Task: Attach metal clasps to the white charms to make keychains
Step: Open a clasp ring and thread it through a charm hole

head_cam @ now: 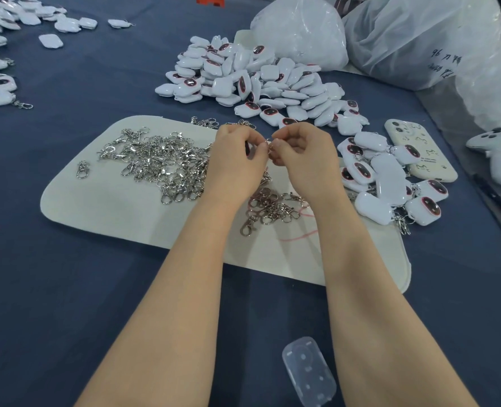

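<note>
pinched ring (268,141) indistinct, plastic bags (419,39) cropped

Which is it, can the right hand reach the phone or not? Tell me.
Probably yes, once freed. The right hand pinches a metal ring together with the left hand. The phone lies close to its right, top uncovered; only finished charms crowd its near edge.

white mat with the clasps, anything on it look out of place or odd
A thin pink strand lies looped on the white mat near its right end, unlike the metal parts around it. One lone clasp sits at the mat's left, apart from the main clasp pile. Nothing looks damaged.
</note>
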### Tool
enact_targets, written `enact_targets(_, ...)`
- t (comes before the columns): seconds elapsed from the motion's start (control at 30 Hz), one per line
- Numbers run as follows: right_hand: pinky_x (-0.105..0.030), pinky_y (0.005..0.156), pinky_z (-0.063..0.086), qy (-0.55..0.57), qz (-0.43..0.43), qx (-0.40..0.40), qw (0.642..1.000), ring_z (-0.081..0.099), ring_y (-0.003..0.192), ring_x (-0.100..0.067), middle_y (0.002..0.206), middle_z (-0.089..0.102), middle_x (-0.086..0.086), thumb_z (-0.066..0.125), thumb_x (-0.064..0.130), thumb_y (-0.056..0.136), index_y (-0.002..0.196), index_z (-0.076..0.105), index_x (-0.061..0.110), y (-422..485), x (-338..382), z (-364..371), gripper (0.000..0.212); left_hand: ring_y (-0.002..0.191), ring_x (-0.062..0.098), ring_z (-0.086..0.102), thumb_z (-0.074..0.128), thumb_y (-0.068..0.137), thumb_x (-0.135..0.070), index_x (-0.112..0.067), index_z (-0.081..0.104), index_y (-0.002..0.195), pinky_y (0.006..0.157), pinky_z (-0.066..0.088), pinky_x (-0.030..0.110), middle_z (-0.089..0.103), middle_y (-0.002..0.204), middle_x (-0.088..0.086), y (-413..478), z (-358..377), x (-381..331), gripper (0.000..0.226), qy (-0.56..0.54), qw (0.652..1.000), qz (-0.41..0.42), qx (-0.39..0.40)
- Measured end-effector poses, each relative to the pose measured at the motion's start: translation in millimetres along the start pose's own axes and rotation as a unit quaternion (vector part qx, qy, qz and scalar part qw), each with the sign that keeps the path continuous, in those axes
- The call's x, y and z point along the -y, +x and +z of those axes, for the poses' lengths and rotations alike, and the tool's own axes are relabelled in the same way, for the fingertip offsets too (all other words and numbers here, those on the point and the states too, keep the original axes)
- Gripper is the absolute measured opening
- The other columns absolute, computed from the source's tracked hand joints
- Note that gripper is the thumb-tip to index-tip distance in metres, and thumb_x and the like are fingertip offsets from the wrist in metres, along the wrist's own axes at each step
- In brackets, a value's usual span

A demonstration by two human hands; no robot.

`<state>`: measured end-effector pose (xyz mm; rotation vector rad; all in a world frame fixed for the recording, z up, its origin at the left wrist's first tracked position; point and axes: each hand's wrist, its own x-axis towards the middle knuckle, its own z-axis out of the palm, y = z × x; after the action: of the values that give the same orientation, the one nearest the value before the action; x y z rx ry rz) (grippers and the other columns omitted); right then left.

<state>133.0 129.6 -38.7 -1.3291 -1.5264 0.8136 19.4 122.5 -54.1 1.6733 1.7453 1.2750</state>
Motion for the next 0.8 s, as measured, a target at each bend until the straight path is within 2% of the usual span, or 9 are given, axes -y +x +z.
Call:
enact_targets(0.1, -0.031, 0.084, 0.054, -0.016, -0.014, -0.015, 1.000, 0.065, 0.084, -0.018, 0.086, 0.065, 0.002, 0.057, 0.005, 0.088, 0.088, 0.058, 0.019, 1.3, -1.0, 0.8, 0.014, 0.067, -0.005, 0.043, 0.057, 0.092, -0.016, -0.015, 0.062, 0.090, 0.063, 0.029, 0.003, 0.052, 0.107, 0.006, 1.1, 0.2, 0.3, 0.006, -0.009, 1.000, -0.006, -0.005)
enact_targets(0.2, -0.008, 0.067, 0.043, -0.052, -0.038, -0.021, 0.998, 0.059, 0.074, -0.010, 0.081, 0.060, 0.012, 0.062, 0.009, 0.085, 0.089, 0.058, 0.017, 0.3, -0.2, 1.4, 0.010, 0.067, -0.005, 0.043, 0.056, 0.092, -0.016, -0.017, 0.062, 0.089, 0.063, 0.030, 0.002, 0.052, 0.107, 0.007, 1.3, 0.7, 0.0, 0.006, -0.014, 1.000, -0.012, -0.009)
enact_targets(0.37, -0.015, 0.070, 0.044, -0.081, -0.049, -0.012, 0.995, 0.054, 0.070, -0.008, 0.082, 0.063, 0.004, 0.064, 0.011, 0.084, 0.084, 0.058, 0.018, -1.1, 1.0, 2.6, 0.010, 0.067, -0.006, 0.042, 0.056, 0.093, -0.015, -0.015, 0.062, 0.091, 0.063, 0.027, -0.005, 0.045, 0.105, 0.001, 0.3, 1.1, -0.5, 0.006, 0.004, 1.000, -0.007, -0.007)
enact_targets(0.57, -0.017, 0.067, 0.043, -0.094, -0.051, -0.003, 0.994, 0.049, 0.066, -0.006, 0.089, 0.062, -0.002, 0.062, 0.010, 0.084, 0.086, 0.055, 0.017, -2.7, 0.1, 3.9, 0.010, 0.068, -0.004, 0.042, 0.054, 0.093, -0.014, -0.013, 0.061, 0.095, 0.071, 0.030, 0.008, 0.040, 0.105, -0.001, -0.4, 2.3, 0.4, 0.007, 0.014, 1.000, -0.003, -0.004)
enact_targets(0.7, -0.013, 0.066, 0.041, -0.105, -0.056, 0.000, 0.993, 0.048, 0.063, -0.002, 0.088, 0.061, -0.002, 0.061, 0.007, 0.083, 0.085, 0.059, 0.018, -1.7, 0.4, 2.9, 0.011, 0.069, -0.005, 0.042, 0.054, 0.093, -0.014, -0.011, 0.061, 0.097, 0.071, 0.031, 0.010, 0.039, 0.107, -0.001, -0.8, 2.0, 0.4, 0.009, 0.014, 1.000, 0.004, -0.001)
enact_targets(0.8, -0.018, 0.070, 0.043, -0.111, -0.062, -0.003, 0.992, 0.047, 0.064, -0.004, 0.092, 0.062, -0.006, 0.061, 0.007, 0.082, 0.085, 0.058, 0.018, -1.8, -0.3, 3.1, 0.013, 0.069, -0.005, 0.042, 0.053, 0.093, -0.014, -0.010, 0.061, 0.098, 0.070, 0.030, 0.010, 0.039, 0.107, -0.001, -1.4, 2.6, 0.1, 0.009, 0.017, 1.000, 0.008, -0.001)
